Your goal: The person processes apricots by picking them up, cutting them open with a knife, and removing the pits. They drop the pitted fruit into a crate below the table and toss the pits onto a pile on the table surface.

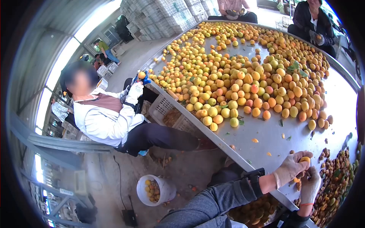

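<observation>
Over the steel table's near edge, my left hand (287, 170) in a pale glove has its fingers closed around an orange apricot (304, 160). Close below it, my right hand (310, 186), also gloved and with a red band at the wrist, has its fingers curled in. What those fingers hold, if anything, is hard to make out. Orange apricot flesh (296, 180) shows between the two hands. A heap of brownish pits and scraps (334, 182) lies on the table just right of my hands.
A wide pile of apricots (228, 83) covers the far part of the steel table (258, 133). A crate of apricot halves (254, 211) stands under the near edge. A white bucket (167, 190) is on the floor. A co-worker (106, 114) sits at the left; others sit beyond.
</observation>
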Demonstrator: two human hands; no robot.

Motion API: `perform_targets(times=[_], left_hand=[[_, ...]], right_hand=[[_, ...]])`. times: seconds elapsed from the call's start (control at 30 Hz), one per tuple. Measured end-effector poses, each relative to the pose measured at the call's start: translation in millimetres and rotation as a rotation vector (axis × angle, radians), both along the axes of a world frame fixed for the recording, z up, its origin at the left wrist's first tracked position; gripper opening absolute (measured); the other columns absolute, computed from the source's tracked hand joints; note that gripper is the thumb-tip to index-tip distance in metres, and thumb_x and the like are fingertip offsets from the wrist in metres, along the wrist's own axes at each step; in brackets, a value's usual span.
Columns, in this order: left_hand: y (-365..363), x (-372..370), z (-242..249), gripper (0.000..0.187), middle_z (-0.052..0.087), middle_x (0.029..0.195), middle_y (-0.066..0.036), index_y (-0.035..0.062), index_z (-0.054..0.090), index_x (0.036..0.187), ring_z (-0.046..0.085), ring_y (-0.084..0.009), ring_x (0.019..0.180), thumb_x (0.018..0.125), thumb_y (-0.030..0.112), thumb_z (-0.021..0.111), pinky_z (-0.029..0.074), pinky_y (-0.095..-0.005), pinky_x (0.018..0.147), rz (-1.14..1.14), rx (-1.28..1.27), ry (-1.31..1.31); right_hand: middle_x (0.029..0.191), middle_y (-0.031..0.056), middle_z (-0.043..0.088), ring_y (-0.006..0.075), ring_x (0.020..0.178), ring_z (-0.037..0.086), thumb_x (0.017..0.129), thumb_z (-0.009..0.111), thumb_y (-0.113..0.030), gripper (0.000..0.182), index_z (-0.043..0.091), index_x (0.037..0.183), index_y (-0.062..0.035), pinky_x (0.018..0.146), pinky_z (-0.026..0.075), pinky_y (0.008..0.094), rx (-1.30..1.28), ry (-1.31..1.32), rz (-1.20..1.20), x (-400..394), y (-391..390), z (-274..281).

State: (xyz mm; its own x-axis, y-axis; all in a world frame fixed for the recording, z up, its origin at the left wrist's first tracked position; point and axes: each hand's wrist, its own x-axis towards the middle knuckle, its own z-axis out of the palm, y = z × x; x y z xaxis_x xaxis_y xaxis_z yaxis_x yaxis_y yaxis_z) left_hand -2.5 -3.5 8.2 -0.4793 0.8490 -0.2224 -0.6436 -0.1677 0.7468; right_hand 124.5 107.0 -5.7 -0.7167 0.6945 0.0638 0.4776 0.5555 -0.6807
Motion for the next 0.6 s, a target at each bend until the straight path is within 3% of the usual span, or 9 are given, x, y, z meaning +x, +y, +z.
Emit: perform_targets(times=[0.03, 0.07, 0.13, 0.23, 0.4, 0.47, 0.6], left_hand=[[0, 1, 2, 0.024, 0.061, 0.082, 0.001, 0.0038, 0.061, 0.114, 0.054, -0.005, 0.055, 0.092, 0.011, 0.062, 0.046, -0.0186, 0.05, 0.001, 0.037, -0.012], [1, -1, 3, 0.024, 0.061, 0.082, 0.001, 0.0038, 0.061, 0.114, 0.054, -0.005, 0.055, 0.092, 0.011, 0.062, 0.046, -0.0186, 0.05, 0.001, 0.04, -0.011], [-3, -5, 10, 0.027, 0.06, 0.079, 0.002, 0.003, 0.059, 0.118, 0.052, -0.0041, 0.056, 0.095, 0.017, 0.057, 0.041, -0.019, 0.049, -0.059, 0.028, 0.072], [3, -3, 1, 0.017, 0.057, 0.07, 0.002, 0.004, 0.062, 0.104, 0.048, -0.0045, 0.049, 0.095, 0.017, 0.058, 0.038, -0.0193, 0.043, 0.0, 0.062, 0.027], [-1, -3, 7, 0.013, 0.054, 0.063, 0.002, 0.0059, 0.061, 0.09, 0.045, -0.0052, 0.044, 0.094, 0.018, 0.061, 0.035, -0.0205, 0.038, 0.008, 0.046, 0.056], [-4, -5, 10, 0.018, 0.053, 0.062, 0.002, 0.0065, 0.059, 0.086, 0.045, -0.0058, 0.043, 0.095, 0.023, 0.06, 0.035, -0.0206, 0.038, -0.005, 0.065, 0.046], [-6, -10, 7, 0.023, 0.053, 0.063, 0.002, 0.007, 0.058, 0.084, 0.045, -0.0066, 0.043, 0.096, 0.026, 0.059, 0.035, -0.0211, 0.038, -0.042, 0.015, -0.14]], right_hand=[[0.079, 0.0142, 0.059, 0.0299, 0.069, 0.058, 0.076, 0.061, -0.003, 0.004, 0.059, 0.079, -0.0046, 0.061, 0.047, 0.0385, 0.106, -0.032, 0.046, 0, 0, -10], [0.081, 0.0159, 0.061, 0.0327, 0.072, 0.06, 0.073, 0.062, -0.002, 0.013, 0.06, 0.086, -0.0048, 0.062, 0.048, 0.0402, 0.186, -0.025, 0.101, -4, -1, -21], [0.085, 0.0179, 0.062, 0.0368, 0.077, 0.06, 0.074, 0.061, -0.001, 0.022, 0.06, 0.096, -0.0044, 0.066, 0.049, 0.0423, 0.084, -0.041, 0.122, -14, -16, -11], [0.087, 0.0193, 0.063, 0.0391, 0.079, 0.06, 0.074, 0.06, 0.0, 0.03, 0.058, 0.104, -0.0032, 0.068, 0.049, 0.044, 0.169, -0.151, 0.162, -11, -11, -46], [0.087, 0.0192, 0.063, 0.039, 0.079, 0.06, 0.074, 0.062, -0.003, 0.03, 0.057, 0.104, -0.0022, 0.068, 0.05, 0.0437, 0.287, -0.176, 0.128, -16, -19, -37], [0.085, 0.0187, 0.063, 0.0384, 0.078, 0.06, 0.073, 0.065, -0.004, 0.026, 0.059, 0.098, -0.0024, 0.069, 0.05, 0.0437, 0.122, -0.272, 0.063, -19, -22, -25], [0.082, 0.0179, 0.062, 0.0377, 0.076, 0.06, 0.074, 0.066, -0.004, 0.017, 0.06, 0.09, -0.0019, 0.068, 0.05, 0.0438, 0.115, -0.219, 0.075, -17, -21, -31]])
